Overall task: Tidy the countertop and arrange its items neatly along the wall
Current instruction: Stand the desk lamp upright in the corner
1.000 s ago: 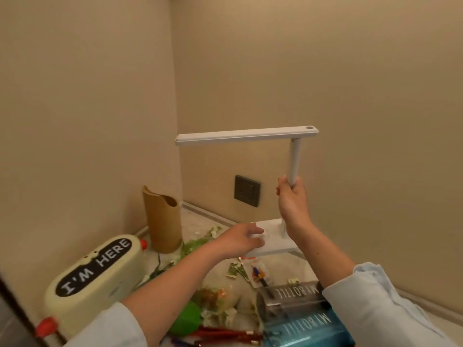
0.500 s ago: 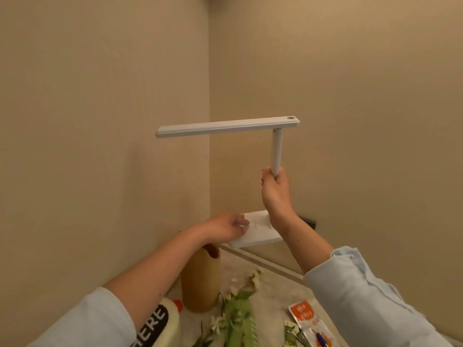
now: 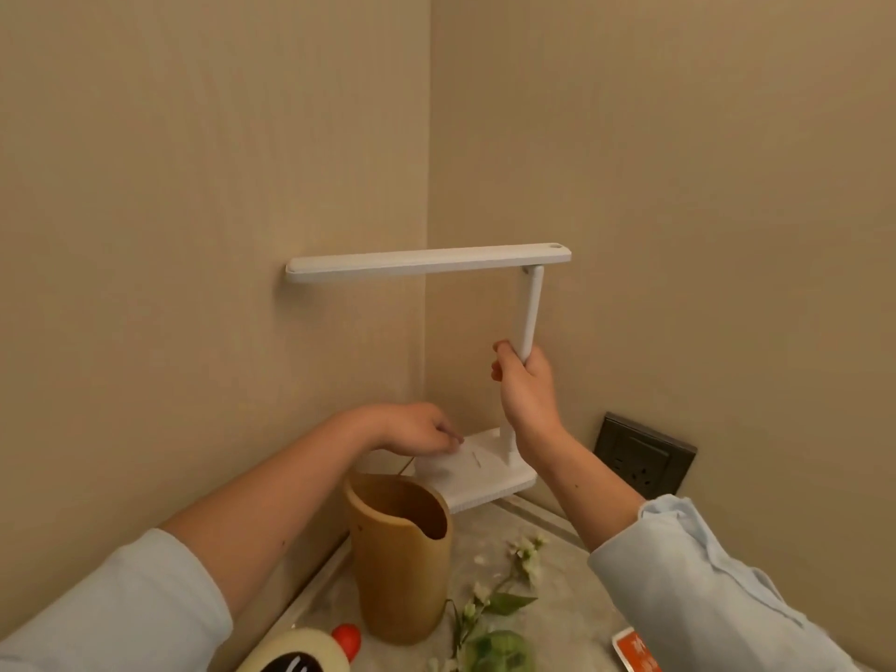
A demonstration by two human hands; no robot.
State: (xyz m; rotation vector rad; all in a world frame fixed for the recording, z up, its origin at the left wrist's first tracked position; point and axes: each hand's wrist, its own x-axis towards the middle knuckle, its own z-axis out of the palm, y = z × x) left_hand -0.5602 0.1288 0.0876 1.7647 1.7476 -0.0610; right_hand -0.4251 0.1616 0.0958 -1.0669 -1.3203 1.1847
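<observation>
Item: desk lamp [image 3: 527,308], white, one, carried in both grips at the corner where the walls met. Right grip [image 3: 526,385] was clenched round the lower stem, which stood upright. Left grip [image 3: 417,429], lower and to the left of it, had its fingers curled onto the left edge of the base [image 3: 485,470]. The base sat just below the right wrist, tilted, with its near edge off the table [image 3: 557,599]; whether the far edge touched could not be told. Head bar [image 3: 426,261] reached above the left grip, its tip close to the left wall [image 3: 194,235]. Bamboo holder [image 3: 397,565] stood directly beneath the left grip, and a wall socket [image 3: 642,455] lay right of the right forearm. Step judged: setting the lamp into the corner. The next move would call for levelling the base, lowering it clear of the holder's rim, then loosing both grips. Flower sprig [image 3: 504,589], orange packet [image 3: 637,649] and cream case [image 3: 310,652], nearer than both grips, awaited arranging.
</observation>
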